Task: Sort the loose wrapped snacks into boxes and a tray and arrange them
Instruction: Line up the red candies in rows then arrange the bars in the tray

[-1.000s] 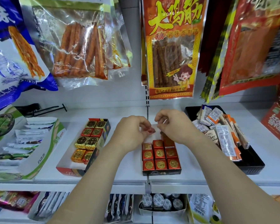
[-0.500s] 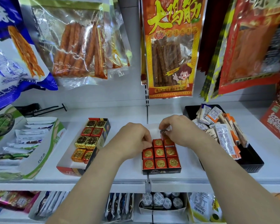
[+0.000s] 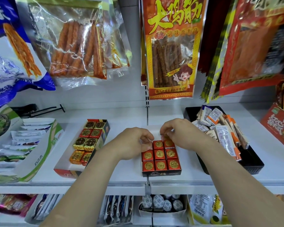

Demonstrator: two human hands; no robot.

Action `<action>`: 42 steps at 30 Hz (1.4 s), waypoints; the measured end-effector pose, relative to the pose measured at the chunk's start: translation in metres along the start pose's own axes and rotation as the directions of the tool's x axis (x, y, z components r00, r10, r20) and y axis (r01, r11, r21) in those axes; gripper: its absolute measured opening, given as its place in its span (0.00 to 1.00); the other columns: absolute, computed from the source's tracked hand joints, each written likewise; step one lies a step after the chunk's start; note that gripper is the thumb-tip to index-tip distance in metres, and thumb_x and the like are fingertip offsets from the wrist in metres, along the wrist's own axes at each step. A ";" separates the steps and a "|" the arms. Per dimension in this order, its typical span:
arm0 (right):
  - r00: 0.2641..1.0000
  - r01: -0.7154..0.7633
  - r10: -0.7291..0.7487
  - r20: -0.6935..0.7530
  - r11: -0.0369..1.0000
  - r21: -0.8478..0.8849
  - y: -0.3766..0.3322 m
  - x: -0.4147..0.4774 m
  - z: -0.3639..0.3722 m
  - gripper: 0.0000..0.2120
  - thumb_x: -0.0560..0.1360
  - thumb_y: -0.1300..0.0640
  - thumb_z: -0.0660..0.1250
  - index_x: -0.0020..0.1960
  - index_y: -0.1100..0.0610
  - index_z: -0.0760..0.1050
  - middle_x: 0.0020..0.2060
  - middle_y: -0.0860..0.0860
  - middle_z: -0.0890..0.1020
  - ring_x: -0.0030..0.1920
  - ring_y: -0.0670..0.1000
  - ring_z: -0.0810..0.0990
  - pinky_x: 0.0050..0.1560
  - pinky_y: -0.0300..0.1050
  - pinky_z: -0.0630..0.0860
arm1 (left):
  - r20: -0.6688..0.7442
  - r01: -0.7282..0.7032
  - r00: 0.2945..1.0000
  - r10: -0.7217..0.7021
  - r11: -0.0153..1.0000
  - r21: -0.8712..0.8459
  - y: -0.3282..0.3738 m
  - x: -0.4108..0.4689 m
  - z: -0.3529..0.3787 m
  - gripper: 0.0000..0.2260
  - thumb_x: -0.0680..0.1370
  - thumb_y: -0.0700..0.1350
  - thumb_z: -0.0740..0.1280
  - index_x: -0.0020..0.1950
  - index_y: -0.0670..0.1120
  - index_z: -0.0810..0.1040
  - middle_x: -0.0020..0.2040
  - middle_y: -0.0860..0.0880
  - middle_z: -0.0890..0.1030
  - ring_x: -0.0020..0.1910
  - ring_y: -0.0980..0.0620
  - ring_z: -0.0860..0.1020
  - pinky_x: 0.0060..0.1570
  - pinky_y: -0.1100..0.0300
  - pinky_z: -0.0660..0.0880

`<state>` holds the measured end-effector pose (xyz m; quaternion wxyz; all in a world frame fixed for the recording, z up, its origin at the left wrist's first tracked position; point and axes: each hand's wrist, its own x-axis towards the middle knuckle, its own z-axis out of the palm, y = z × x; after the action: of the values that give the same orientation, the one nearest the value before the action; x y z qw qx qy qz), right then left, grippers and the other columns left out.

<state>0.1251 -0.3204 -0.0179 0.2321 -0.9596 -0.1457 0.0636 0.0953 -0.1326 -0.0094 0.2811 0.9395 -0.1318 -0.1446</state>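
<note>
We look down at a white shelf (image 3: 277,169) with hanging snack bags above it; the largest, a red-and-yellow bag (image 3: 170,48) of brown sticks, hangs right over the middle.

At far left on the shelf lies a green-and-white carton (image 3: 39,149) holding white wrapped bars in a row. At right sits a black tray (image 3: 252,163), piled with long wrapped bars (image 3: 223,133) in white and orange wrappers, lying at mixed angles. Left of centre, an open red box (image 3: 69,171) holds foil squares two across: gold, red, gold, then orange nearest us.

Centre front, a small dark box (image 3: 161,173) carries red foil squares (image 3: 160,154) with gold medallions, set three across. The two near rows are full; the third row shows two squares, with its left spot hidden by our left hand.

Our left hand (image 3: 131,143) rests curled at the box's back left corner, fingers bent down onto the squares; we cannot tell whether it holds anything. Our right hand (image 3: 180,133) hovers over the back of the box, thumb and fingertips pinched together on a small dark piece just above the third row's right-hand squares. The two hands are near each other, not touching.

Below the shelf edge, a lower shelf shows small round-lidded cups (image 3: 159,203) in a tray.
</note>
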 end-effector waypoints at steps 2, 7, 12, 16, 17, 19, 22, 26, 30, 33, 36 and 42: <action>1.000 -0.007 0.007 -0.020 1.000 0.030 0.000 -0.002 0.001 0.14 0.78 0.62 0.59 0.55 0.50 0.80 0.54 0.48 0.82 0.56 0.49 0.79 0.57 0.47 0.77 | 0.036 0.004 0.999 -0.005 0.999 0.046 0.001 -0.001 0.001 0.14 0.79 0.45 0.65 0.65 0.53 0.75 0.59 0.54 0.78 0.44 0.61 0.72 0.43 0.71 0.66; 0.997 -0.041 0.048 -0.057 0.992 0.122 0.000 -0.010 -0.006 0.19 0.78 0.63 0.61 0.68 0.51 0.70 0.63 0.54 0.75 0.55 0.53 0.77 0.55 0.45 0.74 | -0.076 0.030 0.997 -0.024 0.996 0.083 0.007 -0.012 -0.004 0.19 0.79 0.48 0.65 0.69 0.57 0.68 0.63 0.53 0.74 0.53 0.53 0.75 0.52 0.60 0.72; 0.948 -0.315 0.309 0.080 0.867 0.386 0.001 -0.022 -0.011 0.21 0.79 0.61 0.58 0.72 0.55 0.63 0.60 0.57 0.75 0.47 0.59 0.83 0.48 0.57 0.82 | -0.050 0.086 0.996 -0.076 0.967 0.239 0.016 -0.036 -0.006 0.27 0.77 0.60 0.62 0.74 0.56 0.59 0.65 0.51 0.74 0.59 0.51 0.75 0.53 0.59 0.71; 0.914 -0.398 0.333 0.232 0.849 0.348 0.001 -0.031 -0.006 0.15 0.78 0.58 0.61 0.58 0.67 0.74 0.46 0.62 0.83 0.44 0.59 0.85 0.48 0.58 0.81 | 0.135 0.079 0.986 -0.101 0.984 0.159 0.023 -0.043 0.009 0.43 0.69 0.62 0.72 0.76 0.54 0.52 0.69 0.51 0.70 0.63 0.51 0.72 0.62 0.56 0.70; 0.910 -0.407 0.333 0.249 0.834 0.373 -0.001 -0.032 -0.004 0.14 0.78 0.58 0.61 0.54 0.69 0.76 0.42 0.62 0.84 0.41 0.58 0.86 0.46 0.58 0.82 | 0.111 0.077 0.989 -0.097 0.982 0.172 0.023 -0.044 0.013 0.43 0.68 0.60 0.74 0.75 0.54 0.52 0.67 0.51 0.71 0.62 0.51 0.72 0.62 0.55 0.70; 0.911 -0.407 0.329 0.251 0.817 0.407 -0.004 -0.032 0.000 0.14 0.79 0.59 0.61 0.50 0.70 0.78 0.39 0.62 0.85 0.38 0.57 0.86 0.42 0.55 0.83 | 0.028 0.082 0.996 -0.089 0.976 0.203 0.020 -0.045 0.020 0.41 0.68 0.56 0.75 0.74 0.55 0.55 0.62 0.50 0.74 0.58 0.50 0.74 0.59 0.54 0.73; 0.920 -0.387 0.311 0.237 0.811 0.439 -0.009 -0.028 0.005 0.14 0.78 0.59 0.62 0.48 0.70 0.79 0.38 0.62 0.85 0.37 0.57 0.86 0.43 0.54 0.83 | -0.045 0.086 0.996 -0.077 0.971 0.224 0.015 -0.051 0.020 0.36 0.70 0.52 0.74 0.72 0.55 0.59 0.58 0.50 0.76 0.54 0.49 0.76 0.55 0.54 0.75; 0.932 -0.360 0.291 0.217 0.816 0.453 -0.022 -0.020 0.020 0.14 0.78 0.58 0.62 0.45 0.69 0.80 0.37 0.62 0.85 0.37 0.59 0.86 0.44 0.56 0.83 | -0.056 0.118 0.992 -0.109 0.975 0.187 0.002 -0.062 0.008 0.31 0.70 0.49 0.74 0.69 0.54 0.63 0.57 0.50 0.79 0.53 0.50 0.77 0.54 0.53 0.76; 0.951 -0.309 0.268 0.155 0.854 0.419 -0.040 -0.012 0.033 0.15 0.77 0.58 0.62 0.44 0.70 0.80 0.36 0.62 0.84 0.38 0.60 0.85 0.45 0.57 0.82 | -0.131 0.162 0.980 -0.147 0.981 0.110 -0.011 -0.075 -0.011 0.29 0.72 0.49 0.74 0.69 0.56 0.67 0.61 0.55 0.76 0.55 0.54 0.76 0.54 0.60 0.73; 0.957 -0.289 0.257 0.133 0.862 0.416 -0.052 -0.007 0.040 0.14 0.75 0.59 0.62 0.43 0.69 0.80 0.36 0.62 0.84 0.39 0.60 0.85 0.45 0.58 0.82 | -0.477 0.260 0.863 -0.164 0.955 0.141 -0.037 -0.084 -0.030 0.25 0.72 0.56 0.70 0.68 0.56 0.70 0.62 0.54 0.76 0.60 0.49 0.72 0.56 0.56 0.70; 0.957 -0.291 0.264 0.122 0.855 0.430 -0.063 -0.004 0.047 0.13 0.75 0.60 0.62 0.43 0.70 0.78 0.37 0.62 0.84 0.39 0.60 0.85 0.44 0.58 0.82 | -0.545 0.476 0.775 -0.320 0.863 0.170 -0.070 -0.091 -0.037 0.31 0.69 0.64 0.65 0.68 0.52 0.67 0.61 0.47 0.75 0.63 0.43 0.70 0.63 0.50 0.66; 0.963 -0.268 0.254 0.091 0.860 0.434 -0.078 0.000 0.056 0.14 0.75 0.59 0.61 0.43 0.69 0.79 0.37 0.62 0.84 0.39 0.61 0.84 0.44 0.59 0.82 | -0.410 0.516 0.781 -0.471 0.857 -0.001 -0.087 -0.101 -0.030 0.38 0.69 0.62 0.68 0.72 0.51 0.56 0.60 0.46 0.75 0.57 0.45 0.76 0.55 0.51 0.74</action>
<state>0.0950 -0.2297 -0.0315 0.4310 -0.8913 0.0004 0.1406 0.0272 -0.0145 -0.0148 0.2015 0.9645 0.1704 -0.0126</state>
